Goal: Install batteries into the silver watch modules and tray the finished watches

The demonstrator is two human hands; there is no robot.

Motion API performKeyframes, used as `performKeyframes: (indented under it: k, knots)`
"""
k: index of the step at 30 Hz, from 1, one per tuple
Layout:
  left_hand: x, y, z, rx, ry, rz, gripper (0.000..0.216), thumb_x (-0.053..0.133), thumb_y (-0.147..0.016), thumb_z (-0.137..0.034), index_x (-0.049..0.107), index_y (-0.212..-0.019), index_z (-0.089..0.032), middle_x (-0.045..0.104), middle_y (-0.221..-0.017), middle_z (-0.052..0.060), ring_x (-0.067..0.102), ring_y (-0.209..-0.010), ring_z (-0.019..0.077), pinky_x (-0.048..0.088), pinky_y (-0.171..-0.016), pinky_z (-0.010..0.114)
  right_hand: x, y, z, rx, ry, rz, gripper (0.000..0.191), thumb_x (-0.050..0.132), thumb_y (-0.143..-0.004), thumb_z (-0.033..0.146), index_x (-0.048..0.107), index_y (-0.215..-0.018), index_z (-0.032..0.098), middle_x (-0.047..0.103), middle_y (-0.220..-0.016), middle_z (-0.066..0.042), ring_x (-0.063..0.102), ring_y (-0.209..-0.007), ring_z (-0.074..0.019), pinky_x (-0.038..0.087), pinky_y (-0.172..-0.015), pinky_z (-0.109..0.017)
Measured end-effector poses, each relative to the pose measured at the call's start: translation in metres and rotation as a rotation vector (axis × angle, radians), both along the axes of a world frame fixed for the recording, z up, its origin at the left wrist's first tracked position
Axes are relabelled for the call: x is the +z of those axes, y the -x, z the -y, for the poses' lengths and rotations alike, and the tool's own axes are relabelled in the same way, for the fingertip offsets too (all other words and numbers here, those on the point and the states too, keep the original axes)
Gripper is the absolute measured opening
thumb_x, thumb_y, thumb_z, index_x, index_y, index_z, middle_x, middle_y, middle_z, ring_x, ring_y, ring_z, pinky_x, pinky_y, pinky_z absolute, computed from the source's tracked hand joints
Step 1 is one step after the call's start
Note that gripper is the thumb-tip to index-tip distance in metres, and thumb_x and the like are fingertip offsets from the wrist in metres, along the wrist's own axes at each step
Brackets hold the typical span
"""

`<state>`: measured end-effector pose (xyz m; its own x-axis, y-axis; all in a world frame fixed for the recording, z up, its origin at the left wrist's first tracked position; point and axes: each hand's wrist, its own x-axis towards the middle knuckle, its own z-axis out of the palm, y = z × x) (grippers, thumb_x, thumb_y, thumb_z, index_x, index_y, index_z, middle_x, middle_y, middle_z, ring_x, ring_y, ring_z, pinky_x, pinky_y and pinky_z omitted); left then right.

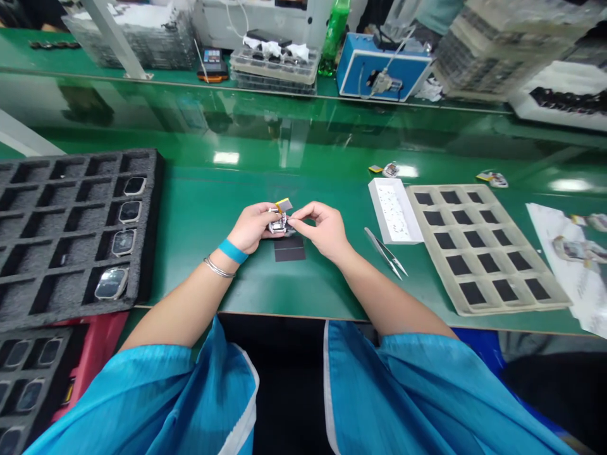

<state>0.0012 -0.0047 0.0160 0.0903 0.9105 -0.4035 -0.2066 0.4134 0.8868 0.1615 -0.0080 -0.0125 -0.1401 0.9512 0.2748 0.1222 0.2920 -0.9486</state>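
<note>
My left hand [253,229] is closed around an opened watch case [277,222] with its inner parts showing. A small battery with a yellow edge [283,204] sticks up from the case's far side. From the right, my right hand [325,229] meets the case with thumb and forefinger pinched together; whatever is between the tips is too small to make out. Beneath the hands, a dark grey pad [290,249] lies on the green table [208,189]. Metal tweezers [385,254] rest to the right of my right hand.
A black foam tray [152,240] with several watches stands at left. To the right are a white box [417,235] of tiny parts and a beige compartment tray [441,278] with dark pads. A blue device [355,69] and green bottle [334,38] stand on the back shelf.
</note>
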Motion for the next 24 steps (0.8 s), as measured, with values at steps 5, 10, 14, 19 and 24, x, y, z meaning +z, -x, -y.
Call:
performKeyframes:
  k: [5, 10, 14, 19, 24]
  knots:
    - [-0.002, -0.002, 0.002, -0.037, 0.019, 0.015, 0.005, 0.064, -0.071, -0.008, 0.061, -0.072, -0.012, 0.062, -0.06, 0.0, 0.058, -0.051, 0.0096, 0.057, -0.05, 0.023, -0.003, 0.004, 0.001, 0.025, 0.058, -0.043, 0.022, 0.077, -0.069, 0.031, 0.059, -0.075, 0.02, 0.071, -0.074, 0.0, 0.065, -0.07, -0.0143, 0.054, -0.071, -0.031]
    - [-0.004, -0.002, 0.003, -0.052, 0.011, 0.019, 0.004, 0.064, -0.072, -0.008, 0.061, -0.073, -0.011, 0.061, -0.059, 0.0, 0.058, -0.052, 0.0095, 0.057, -0.05, 0.022, 0.0, 0.007, 0.004, 0.013, 0.028, 0.01, 0.018, 0.075, -0.071, 0.029, 0.059, -0.076, 0.02, 0.071, -0.077, 0.0, 0.066, -0.073, -0.0143, 0.054, -0.075, -0.031]
    - [-0.004, -0.002, 0.003, -0.047, 0.014, 0.013, 0.005, 0.063, -0.071, -0.007, 0.062, -0.072, -0.012, 0.061, -0.059, 0.0, 0.058, -0.051, 0.0094, 0.057, -0.05, 0.022, -0.002, 0.007, 0.004, -0.003, -0.002, 0.066, 0.015, 0.073, -0.073, 0.028, 0.06, -0.076, 0.02, 0.071, -0.078, 0.0, 0.066, -0.074, -0.0147, 0.053, -0.075, -0.03]
    - [-0.005, -0.002, 0.003, -0.043, 0.001, 0.032, 0.005, 0.064, -0.07, -0.008, 0.062, -0.071, -0.012, 0.062, -0.061, 0.001, 0.059, -0.052, 0.0097, 0.056, -0.052, 0.022, -0.001, 0.008, 0.009, -0.024, -0.117, 0.243, 0.008, 0.069, -0.077, 0.022, 0.061, -0.08, 0.021, 0.069, -0.078, 0.001, 0.064, -0.073, -0.0149, 0.051, -0.078, -0.032]
    - [-0.005, -0.002, 0.004, -0.005, -0.009, 0.037, 0.011, 0.068, -0.067, -0.009, 0.06, -0.074, -0.013, 0.066, -0.067, 0.002, 0.061, -0.054, 0.0106, 0.056, -0.052, 0.024, 0.001, 0.008, 0.009, -0.135, -0.278, 0.481, 0.012, 0.069, -0.077, 0.019, 0.061, -0.086, 0.023, 0.066, -0.096, -0.006, 0.061, -0.098, -0.023, 0.048, -0.093, -0.041]
